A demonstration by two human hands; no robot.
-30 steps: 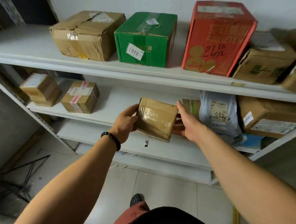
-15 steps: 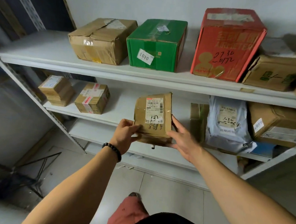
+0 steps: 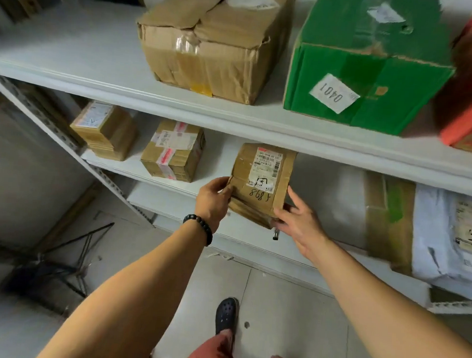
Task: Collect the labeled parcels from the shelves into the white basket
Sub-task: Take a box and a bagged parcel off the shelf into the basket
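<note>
A small brown cardboard parcel [image 3: 262, 180], with a white barcode label and handwritten digits facing me, is held upright in front of the middle shelf [image 3: 224, 161]. My left hand [image 3: 213, 198] grips its lower left edge, thumb on the front. My right hand [image 3: 295, 220] holds its lower right corner from below, fingers spread. No white basket is in view.
The top shelf [image 3: 125, 82] carries a crumpled brown box [image 3: 209, 48], a green box [image 3: 369, 68] labelled 0401 and a red box [image 3: 468, 103]. Two small brown parcels [image 3: 105, 129] [image 3: 173, 151] sit left on the middle shelf, a white mailer bag [image 3: 450, 234] at right. A black wire stand [image 3: 47, 262] lies on the floor.
The parcel was turned from its plain taped side to its label side and now stands upright. My view moved closer and to the left along the shelves.
</note>
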